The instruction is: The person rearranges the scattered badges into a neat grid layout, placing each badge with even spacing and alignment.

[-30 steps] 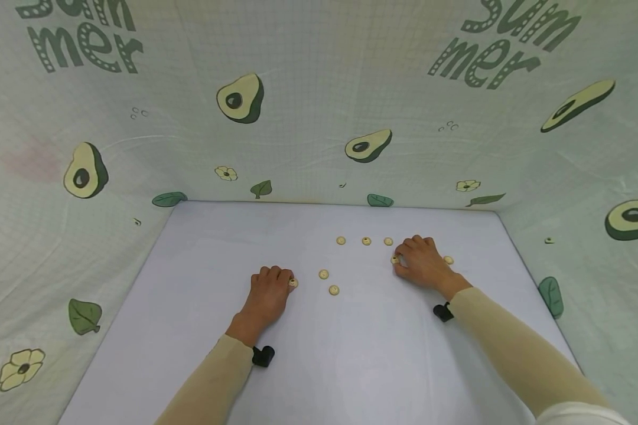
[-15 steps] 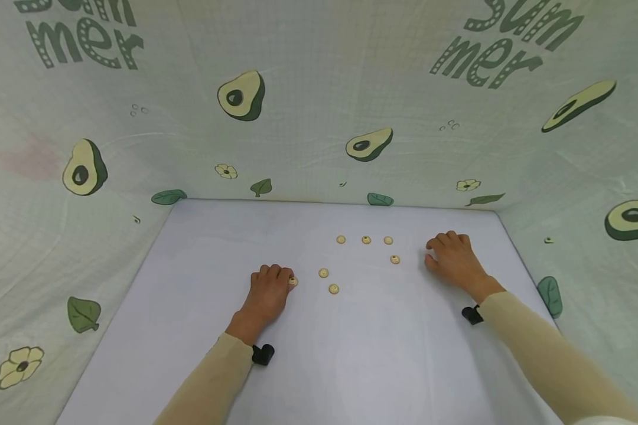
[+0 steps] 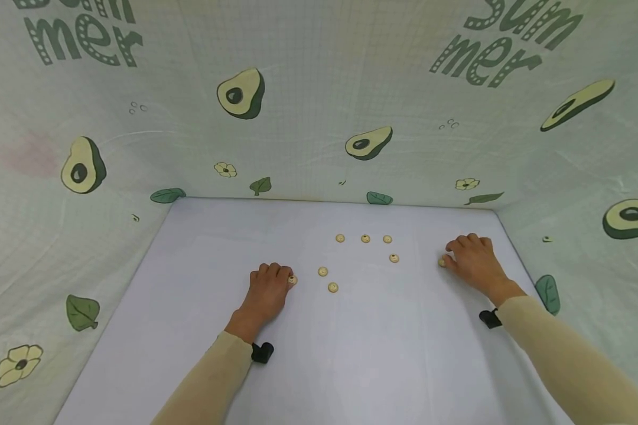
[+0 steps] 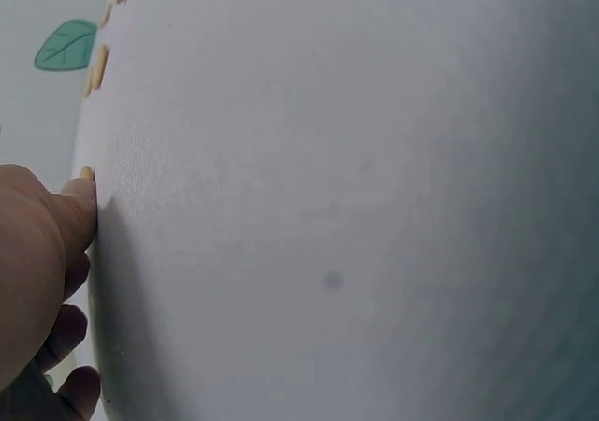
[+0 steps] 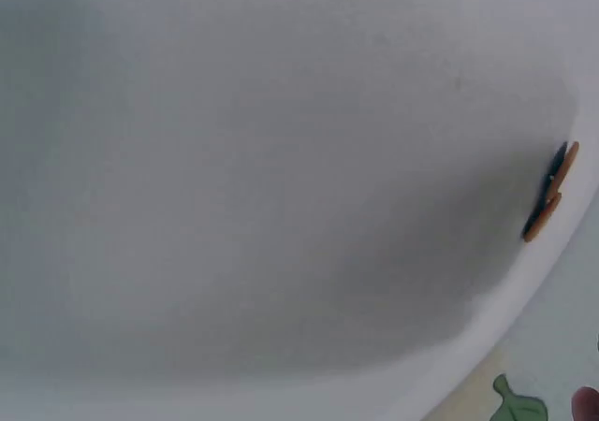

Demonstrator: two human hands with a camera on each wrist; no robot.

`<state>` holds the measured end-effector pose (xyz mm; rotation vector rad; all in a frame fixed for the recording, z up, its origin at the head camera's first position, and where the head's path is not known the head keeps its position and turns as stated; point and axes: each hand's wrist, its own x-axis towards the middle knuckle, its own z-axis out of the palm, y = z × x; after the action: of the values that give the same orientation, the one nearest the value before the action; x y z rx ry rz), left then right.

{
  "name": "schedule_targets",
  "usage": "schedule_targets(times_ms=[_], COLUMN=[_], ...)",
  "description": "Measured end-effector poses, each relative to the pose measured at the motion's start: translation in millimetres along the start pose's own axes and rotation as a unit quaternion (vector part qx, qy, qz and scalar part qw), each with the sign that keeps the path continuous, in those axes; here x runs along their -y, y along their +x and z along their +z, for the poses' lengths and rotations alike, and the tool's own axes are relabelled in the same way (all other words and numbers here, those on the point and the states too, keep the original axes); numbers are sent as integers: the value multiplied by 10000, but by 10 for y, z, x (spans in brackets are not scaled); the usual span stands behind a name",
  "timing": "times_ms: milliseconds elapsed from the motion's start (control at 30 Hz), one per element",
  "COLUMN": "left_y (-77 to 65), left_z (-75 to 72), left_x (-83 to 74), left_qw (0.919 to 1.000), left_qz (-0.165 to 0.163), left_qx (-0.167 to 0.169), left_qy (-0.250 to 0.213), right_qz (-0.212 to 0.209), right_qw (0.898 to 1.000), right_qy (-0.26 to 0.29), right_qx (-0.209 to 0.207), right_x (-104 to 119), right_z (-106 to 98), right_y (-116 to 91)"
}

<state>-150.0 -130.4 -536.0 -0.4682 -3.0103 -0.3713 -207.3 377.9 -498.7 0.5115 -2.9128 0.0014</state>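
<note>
Small round tan discs with dark marks lie on the white table. My left hand (image 3: pixel 268 292), left of centre, pinches one disc (image 3: pixel 293 280) at thumb and fingertips. In the left wrist view that hand (image 4: pixel 42 253) shows its thumb against the disc's edge (image 4: pixel 86 172). My right hand (image 3: pixel 473 262) is at the right with fingers bent; a disc (image 3: pixel 442 262) shows at its thumb tip, partly covered. Whether the fingers grip that disc or only touch it, I cannot tell. In the right wrist view just a fingertip (image 5: pixel 586 404) shows at the corner.
Between the hands lie several more discs: a back row with a middle disc (image 3: pixel 365 238), one disc (image 3: pixel 394 258) nearer the right hand, and two near the left, including a lower disc (image 3: pixel 332 287). Avocado-printed cloth (image 3: pixel 298 118) walls the table (image 3: pixel 372 354).
My right hand has left the disc beside the back row and moved right to another disc, which now sits slightly left and nearer me. My left hand stays in place on its disc.
</note>
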Motion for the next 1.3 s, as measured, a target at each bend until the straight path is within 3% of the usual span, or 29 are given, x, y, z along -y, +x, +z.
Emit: schedule_targets(times_ms=[500,833,1067,1300], left_y=[-8,-22,-30,-24], left_z=[-22,-11,-6,-11], left_x=[-11,-15,-11,-11], left_qw=[10000,10000,10000,10000], left_qz=[-31,-35,-28,-63], left_qx=[13,-28,-22,13], left_qy=[-22,-59,-72,-63], right_qz=[-78,-273,-155,-147], right_qw=[9996,9996,9998,9992], right_qy=[-109,35,11,314], right_qx=[258,-61,99,218], right_x=[80,81,58,79], right_z=[130,132,143,162], right_y=[-119,-138,-171,-160])
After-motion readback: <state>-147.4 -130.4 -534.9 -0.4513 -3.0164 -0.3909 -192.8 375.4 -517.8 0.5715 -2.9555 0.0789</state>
